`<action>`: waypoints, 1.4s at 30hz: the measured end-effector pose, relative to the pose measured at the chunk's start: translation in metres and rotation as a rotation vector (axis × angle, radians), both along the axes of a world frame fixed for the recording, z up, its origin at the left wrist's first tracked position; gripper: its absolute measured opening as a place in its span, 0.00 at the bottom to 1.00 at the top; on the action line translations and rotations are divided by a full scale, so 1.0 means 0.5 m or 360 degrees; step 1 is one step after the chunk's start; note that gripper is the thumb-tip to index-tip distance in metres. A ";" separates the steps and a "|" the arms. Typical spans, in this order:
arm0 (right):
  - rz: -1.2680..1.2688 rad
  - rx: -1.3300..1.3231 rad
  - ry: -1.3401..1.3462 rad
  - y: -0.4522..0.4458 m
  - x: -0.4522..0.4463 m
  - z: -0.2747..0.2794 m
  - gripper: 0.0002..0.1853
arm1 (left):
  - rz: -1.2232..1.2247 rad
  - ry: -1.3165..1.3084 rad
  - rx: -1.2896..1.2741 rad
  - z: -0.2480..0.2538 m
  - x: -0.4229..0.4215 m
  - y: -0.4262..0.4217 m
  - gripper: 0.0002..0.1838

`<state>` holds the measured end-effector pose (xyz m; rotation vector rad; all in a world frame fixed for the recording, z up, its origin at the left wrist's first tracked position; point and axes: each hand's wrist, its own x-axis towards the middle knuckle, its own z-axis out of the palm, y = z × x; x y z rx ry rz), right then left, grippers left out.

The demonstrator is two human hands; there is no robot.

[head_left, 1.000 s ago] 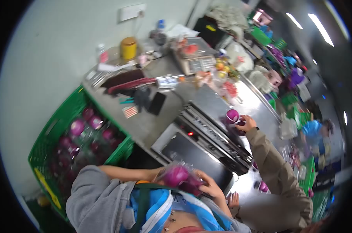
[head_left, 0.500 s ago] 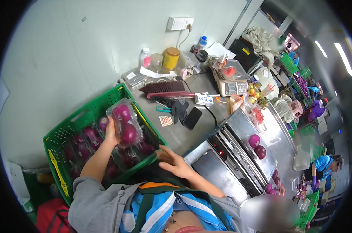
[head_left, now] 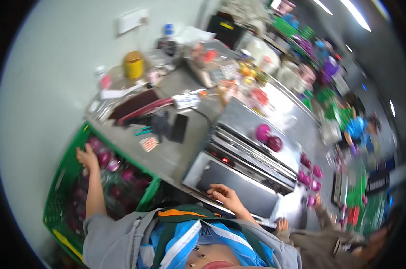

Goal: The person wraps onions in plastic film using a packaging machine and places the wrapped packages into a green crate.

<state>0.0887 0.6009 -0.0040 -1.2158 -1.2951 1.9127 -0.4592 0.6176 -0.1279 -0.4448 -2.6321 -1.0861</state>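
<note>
My left hand [head_left: 87,157] is inside the green crate [head_left: 62,177], near its far left wall. Its fingers are apart, and it appears to hold nothing. Just right of it lies a clear plastic pack of red onions [head_left: 104,158], among more wrapped packs in the crate. My right hand [head_left: 224,197] hovers by the front edge of the wrapping machine [head_left: 243,184], fingers loosely bent and nothing in them. On that machine's steel top rest two bare red onions [head_left: 269,138]. The view is blurred by motion.
Left on the steel table are a brush [head_left: 136,107], a phone [head_left: 179,128] and a yellow-labelled jar [head_left: 133,65]; a scale [head_left: 212,67] stands behind. Loose onions [head_left: 308,177] lie to the right, where another person's hand [head_left: 318,200] reaches in.
My left hand has lowered the onion pack into the crate and let it go. My right hand moved from the crate's edge to the machine. The view turned right, and another person's arms appeared.
</note>
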 end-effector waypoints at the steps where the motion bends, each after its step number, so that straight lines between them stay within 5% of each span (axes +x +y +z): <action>1: -0.0145 0.0008 -0.0055 -0.008 0.047 -0.006 0.19 | -0.0163 0.0494 0.0271 0.076 0.074 0.031 0.24; 3: -0.0442 0.0078 -0.0180 -0.008 0.146 -0.021 0.17 | -0.1202 0.0122 0.0896 0.207 0.271 0.118 0.19; 5: -0.0508 0.0243 -0.0463 0.013 0.236 0.001 0.16 | -0.2492 -0.0355 0.0615 0.306 0.467 0.193 0.12; 6: -0.0637 0.0392 -0.0564 0.030 0.272 0.009 0.14 | -0.2836 -0.0208 0.0430 0.331 0.571 0.213 0.09; 7: -0.0651 0.0452 -0.0638 0.051 0.303 0.048 0.15 | -0.3242 0.0367 0.0316 0.348 0.645 0.245 0.09; 9: -0.0586 0.0624 -0.1229 0.085 0.389 0.071 0.13 | -0.3601 0.0993 0.0305 0.317 0.749 0.329 0.11; 13: 0.0043 0.1689 -0.2146 0.143 0.588 0.090 0.10 | -0.3651 0.2065 -0.0183 0.328 0.798 0.459 0.13; 15: 0.0589 0.1781 -0.2375 0.169 0.649 0.076 0.22 | -0.3701 0.2303 -0.0007 0.332 0.821 0.477 0.14; 18: 0.0778 0.1905 -0.2102 0.205 0.631 0.055 0.25 | -0.3876 0.2293 0.0049 0.324 0.883 0.481 0.17; 20: 0.0452 0.2063 -0.1859 0.221 0.593 0.029 0.18 | -0.3913 0.2227 0.0132 0.279 0.919 0.487 0.17; 23: -0.0280 0.1820 -0.1442 0.175 0.576 -0.026 0.07 | -0.3755 0.1519 -0.0001 0.268 0.898 0.441 0.14; 25: -0.0684 0.0872 -0.1140 0.093 0.536 0.043 0.05 | -0.3485 0.0696 0.0325 0.301 0.866 0.375 0.07; 27: -0.1009 0.0757 0.0006 0.095 0.559 0.082 0.08 | -0.3115 -0.0917 0.0375 0.353 0.880 0.367 0.07; 28: -0.1127 0.1122 0.0185 0.133 0.549 0.150 0.07 | -0.2855 -0.1528 0.0354 0.441 0.908 0.372 0.12; 30: -0.1348 0.1456 0.0741 0.234 0.546 0.261 0.07 | -0.2874 -0.2077 0.1172 0.526 0.970 0.435 0.11; 32: -0.1527 0.1420 0.0802 0.372 0.529 0.287 0.07 | -0.2297 -0.1805 0.1571 0.553 1.076 0.526 0.11; 34: -0.1390 0.1389 0.0559 0.525 0.539 0.188 0.08 | -0.2489 -0.1626 0.1365 0.417 1.132 0.657 0.13; 36: -0.0982 0.1284 -0.0562 0.600 0.582 0.034 0.11 | -0.2756 -0.0629 0.0555 0.242 1.133 0.725 0.14; 37: -0.0723 0.0922 -0.0954 0.595 0.581 0.001 0.17 | -0.2982 -0.0893 0.0364 0.179 1.132 0.719 0.15; 38: -0.0439 0.1068 -0.1063 0.593 0.588 -0.054 0.21 | -0.3190 -0.1164 0.0156 0.143 1.126 0.712 0.15; 41: -0.0368 0.1515 -0.0956 0.536 0.566 -0.023 0.23 | -0.3423 -0.1072 -0.0228 0.208 1.088 0.662 0.17; 42: -0.0242 0.1029 -0.0921 0.500 0.560 0.009 0.24 | -0.3411 -0.1096 -0.0242 0.221 1.074 0.635 0.17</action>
